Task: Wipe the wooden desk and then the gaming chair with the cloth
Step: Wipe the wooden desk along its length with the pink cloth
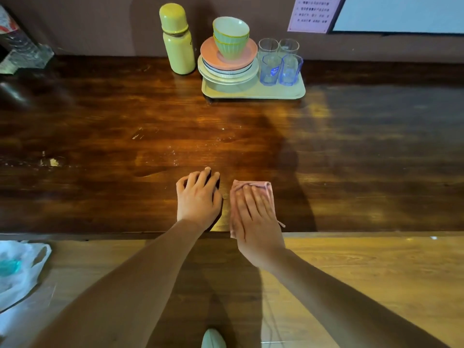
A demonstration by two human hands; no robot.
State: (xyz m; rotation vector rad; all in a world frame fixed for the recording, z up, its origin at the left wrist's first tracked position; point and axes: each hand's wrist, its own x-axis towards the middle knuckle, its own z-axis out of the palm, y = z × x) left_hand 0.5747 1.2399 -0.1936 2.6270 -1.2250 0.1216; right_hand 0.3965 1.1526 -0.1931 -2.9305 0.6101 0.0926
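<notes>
Dark wood desk fills the view, a tray of dishes at its back. Near the front edge, the right hand presses flat on the pink cloth. The left hand rests just beside it, fingertips on bare wood.

We're in a lived-in, domestic sort of room here. A dark wooden table runs along the wall. At its back stand a yellow flask and a tray with stacked plates, nested bowls and four drinking glasses. A pink printed notice hangs above, and a plastic bag lies on the wood floor.
</notes>
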